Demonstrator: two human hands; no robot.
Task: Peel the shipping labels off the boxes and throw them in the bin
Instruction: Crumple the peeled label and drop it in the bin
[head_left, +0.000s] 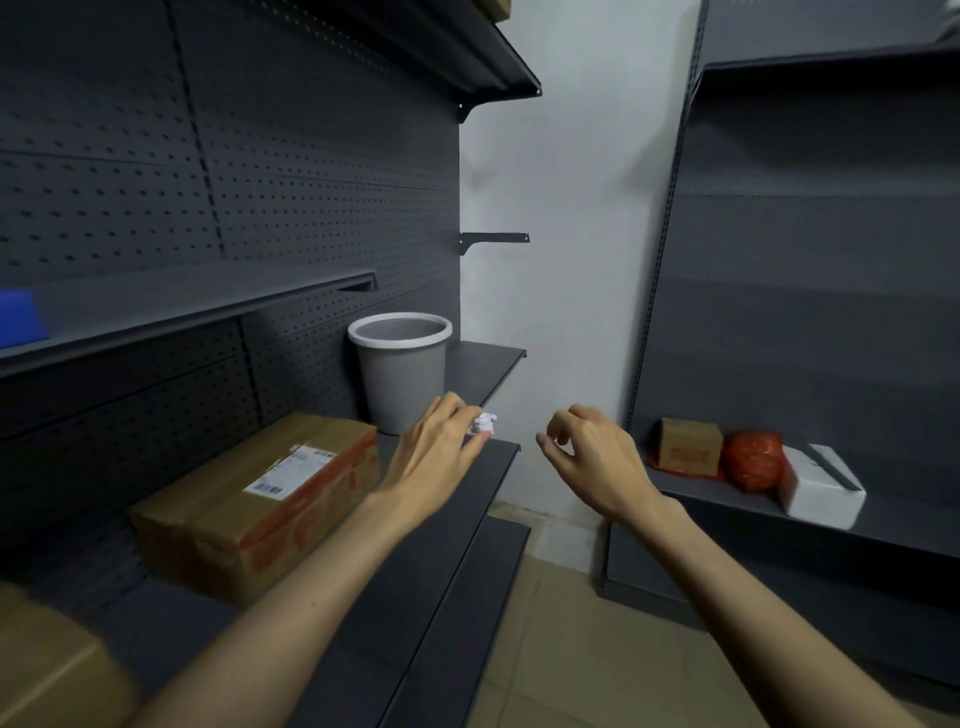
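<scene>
Two bare arms reach out — no sleeves. The left hand and right hand wear nothing — no rings, no gloves.

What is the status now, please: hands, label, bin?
Left hand pinches crumpled label, short of grey bin. Right hand holds nothing, fingers loosely curled. Box on shelf keeps its label. Path to bin clear.

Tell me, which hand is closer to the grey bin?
The left hand, holding a crumpled label, is just in front of the bin. The right hand is farther off to the bin's right, holding nothing.
</scene>
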